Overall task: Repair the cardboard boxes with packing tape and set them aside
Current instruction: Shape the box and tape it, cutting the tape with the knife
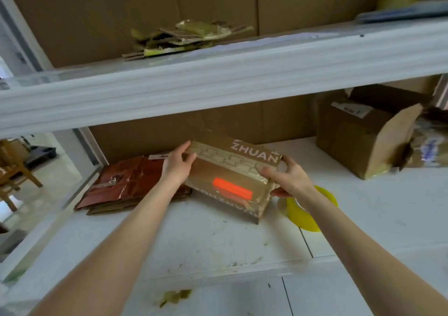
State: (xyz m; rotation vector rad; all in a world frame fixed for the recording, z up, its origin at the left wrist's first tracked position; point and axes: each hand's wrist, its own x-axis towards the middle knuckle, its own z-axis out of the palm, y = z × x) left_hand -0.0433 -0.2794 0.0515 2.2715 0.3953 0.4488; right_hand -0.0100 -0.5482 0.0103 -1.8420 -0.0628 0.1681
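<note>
Oblong cardboard box [230,177] is on or just above the white lower shelf [363,206] (contact unclear), beside flattened red cartons [126,184]. Left hand [178,164] and right hand [288,180] each curl round a short end. Judged light, with stiff corrugated walls. Its glossy tape skin is probably slick, so corners give surer hold. A yellow tape roll [305,216] lies under the right wrist.

head cam | wide-angle, single view | faces forward and down | near: left forearm [135,230] and right forearm [351,238] enter from bottom edge | cardboard box [232,177] mid-frame | lower shelf [363,218] fills lower half | upper shelf [218,78] crosses top
</note>
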